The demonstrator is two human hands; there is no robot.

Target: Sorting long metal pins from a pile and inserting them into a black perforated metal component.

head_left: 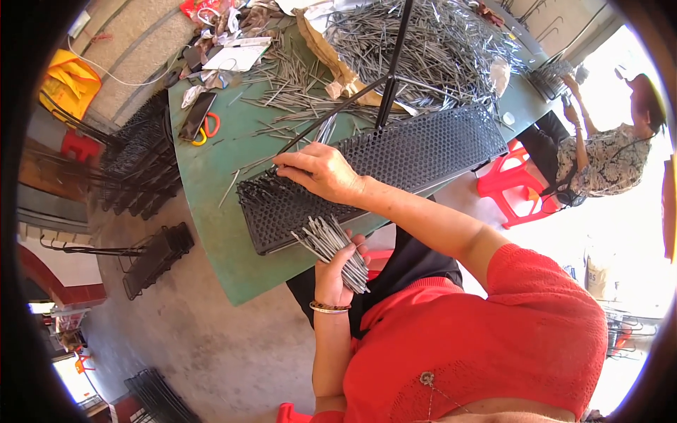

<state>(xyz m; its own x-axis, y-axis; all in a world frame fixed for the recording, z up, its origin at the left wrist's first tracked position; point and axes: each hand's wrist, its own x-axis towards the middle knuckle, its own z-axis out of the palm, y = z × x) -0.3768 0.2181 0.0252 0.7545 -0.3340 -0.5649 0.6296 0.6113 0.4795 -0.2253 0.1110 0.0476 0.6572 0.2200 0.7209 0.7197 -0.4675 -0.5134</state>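
Observation:
My left hand (pixel 340 271) is closed around a bundle of thin grey rods (pixel 328 245), just off the near edge of a long black perforated tray (pixel 430 144). The tray lies aslant on the green table, covered in rows of small round holes. Above its left part is my right hand (pixel 324 173), thumb and fingers pinched together. Whatever lies between those fingertips is too small to make out. Short dark rod ends (pixel 271 189) stand in holes at the tray's left end and along its far edge.
A large heap of rods (pixel 416 53) covers the far side of the green table (pixel 211 225). A black metal frame (pixel 389 84) rises behind the tray. A phone (pixel 197 116) and scissors (pixel 207 130) lie at left. Another person (pixel 606 155) works at right near a red stool (pixel 511 187).

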